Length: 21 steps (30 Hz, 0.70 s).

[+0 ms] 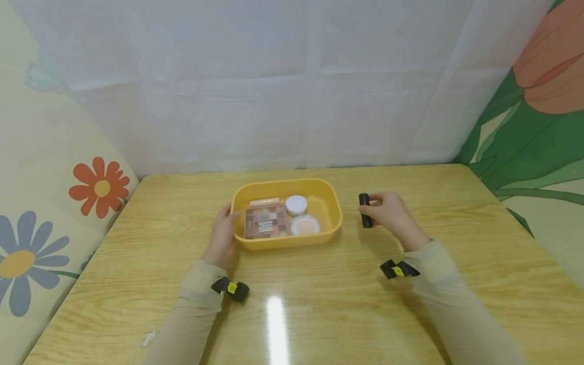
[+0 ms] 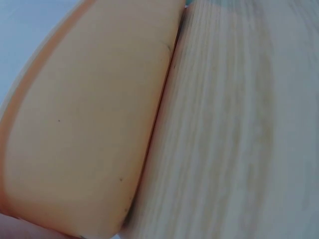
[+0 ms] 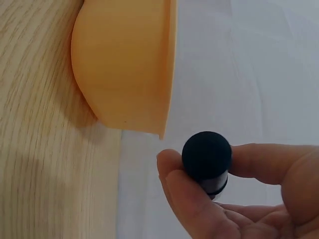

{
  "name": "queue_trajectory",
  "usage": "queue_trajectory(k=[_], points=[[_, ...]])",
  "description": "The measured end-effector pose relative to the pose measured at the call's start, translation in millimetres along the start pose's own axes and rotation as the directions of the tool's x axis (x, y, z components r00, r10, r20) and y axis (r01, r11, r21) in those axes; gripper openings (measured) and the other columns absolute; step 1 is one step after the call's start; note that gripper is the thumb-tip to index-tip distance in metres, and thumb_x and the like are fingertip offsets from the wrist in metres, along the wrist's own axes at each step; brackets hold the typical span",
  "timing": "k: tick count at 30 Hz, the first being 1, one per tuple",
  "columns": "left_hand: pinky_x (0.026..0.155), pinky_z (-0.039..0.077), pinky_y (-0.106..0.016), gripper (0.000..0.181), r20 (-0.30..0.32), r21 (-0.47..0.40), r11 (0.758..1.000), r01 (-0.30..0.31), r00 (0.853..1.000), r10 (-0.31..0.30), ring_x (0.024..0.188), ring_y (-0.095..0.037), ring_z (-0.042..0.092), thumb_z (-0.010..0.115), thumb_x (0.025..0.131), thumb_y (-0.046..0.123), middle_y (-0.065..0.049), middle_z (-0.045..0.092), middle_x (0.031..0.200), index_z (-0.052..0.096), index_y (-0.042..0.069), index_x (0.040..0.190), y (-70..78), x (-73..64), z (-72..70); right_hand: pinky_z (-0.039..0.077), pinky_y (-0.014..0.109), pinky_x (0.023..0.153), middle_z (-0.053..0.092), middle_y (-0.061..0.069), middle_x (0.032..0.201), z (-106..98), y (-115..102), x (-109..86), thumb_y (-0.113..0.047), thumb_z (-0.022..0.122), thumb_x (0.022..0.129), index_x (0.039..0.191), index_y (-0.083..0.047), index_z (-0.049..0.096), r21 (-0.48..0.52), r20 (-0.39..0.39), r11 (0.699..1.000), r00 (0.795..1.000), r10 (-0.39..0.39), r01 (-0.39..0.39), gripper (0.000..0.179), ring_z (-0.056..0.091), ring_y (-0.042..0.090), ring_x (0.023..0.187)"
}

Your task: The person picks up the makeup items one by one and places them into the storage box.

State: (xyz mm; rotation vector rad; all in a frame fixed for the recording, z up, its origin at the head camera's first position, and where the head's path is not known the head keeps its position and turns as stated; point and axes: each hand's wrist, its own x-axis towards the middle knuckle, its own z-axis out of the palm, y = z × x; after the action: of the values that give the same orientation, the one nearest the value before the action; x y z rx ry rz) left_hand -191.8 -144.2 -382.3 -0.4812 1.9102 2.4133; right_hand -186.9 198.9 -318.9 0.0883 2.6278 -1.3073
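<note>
A yellow plastic basket (image 1: 287, 242) stands on the wooden table, holding makeup. In it are an eyeshadow palette (image 1: 266, 222), a round white-lidded jar (image 1: 296, 205), a round compact (image 1: 305, 225) and a slim pinkish tube (image 1: 264, 202). My left hand (image 1: 222, 234) grips the basket's left end, thumb over the rim. To the right of the basket, my right hand (image 1: 388, 210) pinches a black lipstick tube (image 1: 365, 215) between thumb and fingers. In the right wrist view, the lipstick tube's round black end (image 3: 206, 154) faces the camera, beyond the basket's outer wall (image 3: 122, 59).
The wooden table (image 1: 319, 304) reaches back to a white cloth (image 1: 274, 101). Flower-patterned panels (image 1: 547, 152) flank it on both sides. A small white mark (image 1: 148, 338) shows near the table's front left. Each wrist wears a black strap-on camera (image 1: 399, 269).
</note>
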Motion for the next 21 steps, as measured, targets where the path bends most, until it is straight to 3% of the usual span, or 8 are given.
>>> queue_trajectory(k=[11,21], points=[[0.116,0.026,-0.039,0.052,0.017,-0.013,1.0,-0.005,1.0,0.005,0.141,-0.029,0.026,0.035,0.102,0.005,-0.018,0.025,0.156,0.021,-0.002,0.151,-1.4,-0.6,-2.9,0.059,0.032,0.075,0.052,0.037,0.126,14.0,-12.0,3.7,-0.014,0.061,0.095,0.138,0.017,0.036,0.003,0.002,1.0,1.0,-0.018,0.018,0.059,0.066,0.036,0.095],[0.116,0.026,-0.037,0.051,0.019,-0.008,1.0,-0.006,1.0,0.006,0.14,-0.026,0.027,0.036,0.102,0.007,-0.016,0.026,0.155,0.023,-0.001,0.151,-1.3,0.7,-3.0,0.059,0.035,0.075,0.053,0.038,0.125,21.3,-21.0,8.5,-0.012,0.06,0.095,0.136,0.019,0.039,-0.013,0.004,0.996,0.996,-0.088,0.088,0.056,0.064,0.041,0.099]])
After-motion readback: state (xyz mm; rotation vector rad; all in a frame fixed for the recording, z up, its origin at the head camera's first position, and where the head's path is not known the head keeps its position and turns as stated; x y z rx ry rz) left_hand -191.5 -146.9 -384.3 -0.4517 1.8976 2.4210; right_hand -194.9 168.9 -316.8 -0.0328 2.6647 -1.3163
